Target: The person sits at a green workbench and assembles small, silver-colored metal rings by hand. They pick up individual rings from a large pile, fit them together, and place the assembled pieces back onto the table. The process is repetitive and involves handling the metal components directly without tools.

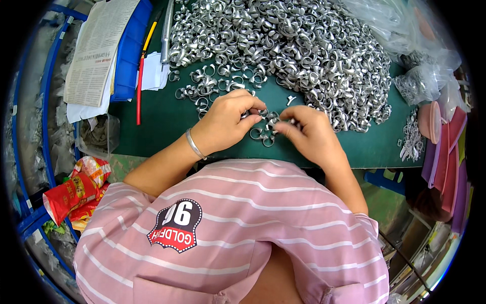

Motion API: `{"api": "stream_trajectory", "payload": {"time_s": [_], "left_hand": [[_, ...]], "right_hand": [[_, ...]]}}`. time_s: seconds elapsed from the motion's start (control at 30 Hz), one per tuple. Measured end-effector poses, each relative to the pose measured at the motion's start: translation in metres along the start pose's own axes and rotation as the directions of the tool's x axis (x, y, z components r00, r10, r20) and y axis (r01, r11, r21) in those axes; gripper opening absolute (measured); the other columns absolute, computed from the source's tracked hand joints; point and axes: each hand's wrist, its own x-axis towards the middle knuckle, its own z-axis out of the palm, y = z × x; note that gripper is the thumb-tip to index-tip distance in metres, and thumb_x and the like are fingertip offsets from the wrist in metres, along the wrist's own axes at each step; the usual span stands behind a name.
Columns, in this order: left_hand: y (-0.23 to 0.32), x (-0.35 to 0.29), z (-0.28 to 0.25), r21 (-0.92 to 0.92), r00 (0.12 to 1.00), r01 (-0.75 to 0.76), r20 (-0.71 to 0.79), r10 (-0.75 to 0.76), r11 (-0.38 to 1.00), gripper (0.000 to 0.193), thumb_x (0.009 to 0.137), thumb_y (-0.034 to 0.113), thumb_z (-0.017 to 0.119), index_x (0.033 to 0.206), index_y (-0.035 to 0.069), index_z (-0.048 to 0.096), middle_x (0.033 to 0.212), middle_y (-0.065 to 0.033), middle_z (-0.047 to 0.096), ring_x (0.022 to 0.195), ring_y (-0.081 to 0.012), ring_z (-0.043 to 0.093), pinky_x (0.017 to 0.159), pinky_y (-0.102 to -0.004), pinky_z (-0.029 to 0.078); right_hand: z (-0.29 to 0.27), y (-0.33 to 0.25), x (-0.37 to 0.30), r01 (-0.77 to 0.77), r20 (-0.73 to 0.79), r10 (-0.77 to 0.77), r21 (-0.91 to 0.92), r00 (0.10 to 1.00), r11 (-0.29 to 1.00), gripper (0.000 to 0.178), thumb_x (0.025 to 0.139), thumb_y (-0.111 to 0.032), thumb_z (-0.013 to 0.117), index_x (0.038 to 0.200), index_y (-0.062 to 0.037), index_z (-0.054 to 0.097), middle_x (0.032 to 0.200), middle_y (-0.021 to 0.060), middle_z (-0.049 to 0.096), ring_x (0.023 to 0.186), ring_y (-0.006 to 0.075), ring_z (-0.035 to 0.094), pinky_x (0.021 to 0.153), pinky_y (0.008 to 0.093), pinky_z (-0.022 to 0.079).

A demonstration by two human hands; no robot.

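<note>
My left hand (225, 120), with a silver bangle (193, 145) at its wrist, pinches a small silver metal ring (264, 112) between thumb and fingertips. Facing it, my right hand (310, 133) is curled, its thumb and fingers closed on metal rings that are partly hidden in its grip. Just below and between the fingertips, a few loose rings (262, 136) lie on the green tabletop (230, 152). A smaller group of rings (205, 86) is spread beyond my left hand. The large heap of rings (283, 45) rises behind both hands.
At the left are a blue bin (132, 55), newspaper (96, 55), a red stick-like tool (140, 91) and a clear plastic box (100, 136). Plastic bags (420, 76) and small metal parts (412, 139) lie at the right. A single small piece (290, 100) lies beside the heap.
</note>
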Motion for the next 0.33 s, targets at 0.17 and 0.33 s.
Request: {"api": "stream_trajectory", "payload": {"time_s": [0.17, 0.33], "left_hand": [[0.0022, 0.0001, 0.0011, 0.000, 1.000, 0.003, 0.010, -0.003, 1.000, 0.019, 0.075, 0.002, 0.064, 0.094, 0.002, 0.064, 0.082, -0.0091, 0.059, 0.076, -0.0196, 0.060, 0.068, -0.0275, 0.047], [0.0086, 0.0001, -0.0005, -0.051, 0.996, 0.081, 0.050, -0.079, 0.995, 0.021, 0.076, 0.004, 0.064, 0.097, 0.002, 0.063, 0.084, -0.0084, 0.060, 0.078, -0.0194, 0.060, 0.069, -0.0281, 0.047]], "right_hand": [[0.0045, 0.0059, -0.0012, -0.022, 0.042, 0.023, -0.018, 0.999, 1.000, 0.027, 0.071, -0.015, 0.072, 0.089, -0.0006, 0.061, 0.078, 0.0150, 0.061, 0.069, 0.0316, 0.059, 0.061, 0.0373, 0.047], [-0.0004, 0.0038, -0.0021, -0.240, 0.134, 0.204, 0.372, 0.970, 0.897, 0.017, 0.077, -0.011, 0.068, 0.093, -0.0065, 0.062, 0.084, 0.0052, 0.065, 0.071, 0.0220, 0.061, 0.063, 0.0338, 0.047]]}}
